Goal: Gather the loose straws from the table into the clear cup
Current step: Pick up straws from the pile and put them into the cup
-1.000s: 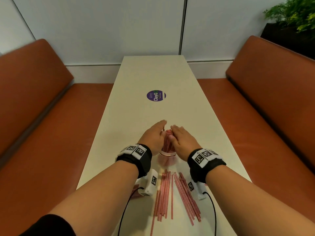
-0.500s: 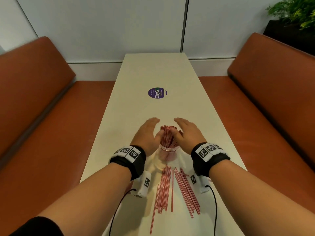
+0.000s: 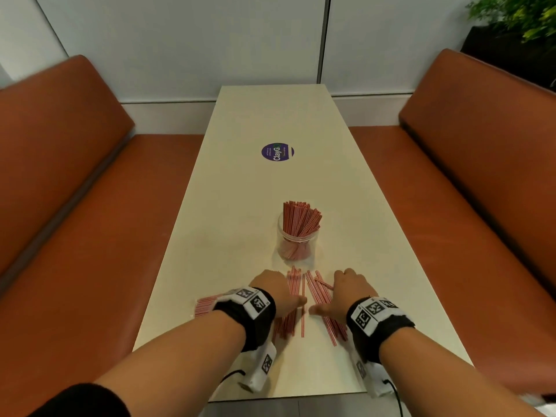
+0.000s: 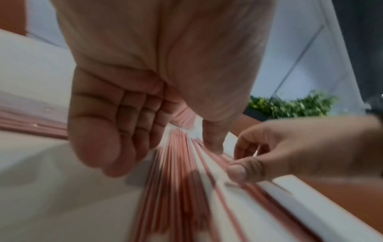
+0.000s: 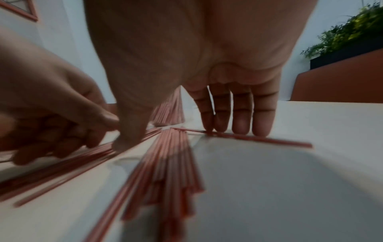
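A clear cup (image 3: 296, 246) stands mid-table with a bunch of red-and-white straws (image 3: 301, 216) upright in it. Loose straws (image 3: 294, 281) lie in two flat fans on the table just in front of the cup. My left hand (image 3: 278, 291) is down over the left fan, fingers loosely curled and thumb touching the straws (image 4: 182, 180); I see nothing gripped. My right hand (image 3: 346, 291) has straight fingers, with fingertips (image 5: 240, 129) on the table beside one crosswise straw (image 5: 269, 140), and its thumb rests on the right fan (image 5: 170, 163).
The long cream table (image 3: 270, 191) carries a purple round sticker (image 3: 277, 152) farther back. A clear packet of straws (image 3: 206, 305) lies by the left table edge under my left wrist. Orange benches (image 3: 90, 206) flank the table, and a plant (image 3: 517, 19) stands at the back right.
Both hands have left the cup and its bunch of straws and drawn back toward me, coming down onto the loose straws. The cup now stands alone.
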A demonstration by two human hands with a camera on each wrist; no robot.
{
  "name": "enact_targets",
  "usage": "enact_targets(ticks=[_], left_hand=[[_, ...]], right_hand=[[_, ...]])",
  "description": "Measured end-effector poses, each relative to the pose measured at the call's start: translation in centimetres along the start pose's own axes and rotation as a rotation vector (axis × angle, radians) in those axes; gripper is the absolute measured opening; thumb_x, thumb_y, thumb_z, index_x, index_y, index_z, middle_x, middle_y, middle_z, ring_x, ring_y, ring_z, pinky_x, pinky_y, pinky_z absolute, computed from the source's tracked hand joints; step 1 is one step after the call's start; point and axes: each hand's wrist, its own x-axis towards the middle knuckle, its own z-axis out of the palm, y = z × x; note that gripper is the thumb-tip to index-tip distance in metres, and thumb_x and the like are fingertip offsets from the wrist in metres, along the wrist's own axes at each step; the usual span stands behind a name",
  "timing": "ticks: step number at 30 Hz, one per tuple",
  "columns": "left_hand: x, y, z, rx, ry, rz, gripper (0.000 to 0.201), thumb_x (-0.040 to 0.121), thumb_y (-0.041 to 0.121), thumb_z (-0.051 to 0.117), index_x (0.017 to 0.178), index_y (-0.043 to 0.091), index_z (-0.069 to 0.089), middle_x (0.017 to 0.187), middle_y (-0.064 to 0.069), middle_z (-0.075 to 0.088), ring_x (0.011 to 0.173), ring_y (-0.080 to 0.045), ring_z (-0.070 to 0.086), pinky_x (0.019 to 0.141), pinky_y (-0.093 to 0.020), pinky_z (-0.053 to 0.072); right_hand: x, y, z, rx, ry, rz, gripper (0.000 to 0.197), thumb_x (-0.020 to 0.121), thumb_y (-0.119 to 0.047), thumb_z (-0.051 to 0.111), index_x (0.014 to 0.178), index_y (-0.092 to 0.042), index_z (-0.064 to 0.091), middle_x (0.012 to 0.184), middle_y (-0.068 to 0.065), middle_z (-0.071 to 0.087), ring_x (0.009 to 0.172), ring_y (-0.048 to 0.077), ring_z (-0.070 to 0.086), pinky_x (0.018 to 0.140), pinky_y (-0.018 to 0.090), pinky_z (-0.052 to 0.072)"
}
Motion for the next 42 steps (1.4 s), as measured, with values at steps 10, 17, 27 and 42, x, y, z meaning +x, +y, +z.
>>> enact_targets(ticks=[10,17,27,42], left_hand=[[1.2,1.5,0.5,-0.002,0.089,-0.012,0.027,0.096,0.022,0.046,0.108,0.004,0.063,0.115,-0.013,0.066,0.104,-0.029,0.065,0.083,-0.031,0.051],[1.5,1.8,0.9,0.015,0.074,-0.027,0.028,0.096,0.018,0.047,0.115,0.003,0.061,0.122,-0.013,0.063,0.112,-0.029,0.062,0.09,-0.03,0.049],[1.8,1.4,0.0,-0.004,-0.036,-0.013,0.031,0.097,0.009,0.044,0.123,-0.001,0.055,0.129,-0.016,0.059,0.119,-0.03,0.058,0.095,-0.031,0.046],[0.6,2.4,-3.3,-0.989,-0.204,0.234,0.019,0.086,-0.001,0.04,0.087,0.017,0.047,0.063,-0.001,0.039,0.048,-0.012,0.032,0.045,-0.025,0.03]], right_hand=[[-0.7,-1.1,-1.1,0.015,-0.045,0.069,0.025,0.09,-0.018,0.056,0.112,-0.006,0.062,0.117,0.011,0.065,0.104,0.025,0.065,0.078,0.026,0.05],[-0.5,-1.7,-1.2,0.053,-0.069,0.105,0.029,0.092,-0.014,0.052,0.118,-0.005,0.06,0.122,0.012,0.063,0.109,0.027,0.064,0.082,0.026,0.05],[0.2,-1.7,-1.6,0.078,-0.174,0.097,0.033,0.094,-0.011,0.047,0.125,-0.002,0.053,0.13,0.012,0.059,0.118,0.026,0.059,0.093,0.027,0.047],[0.5,1.2,-3.0,0.628,0.102,0.167,0.031,0.098,-0.019,0.035,0.113,0.004,0.05,0.113,0.019,0.058,0.085,0.028,0.047,0.073,0.029,0.036]])
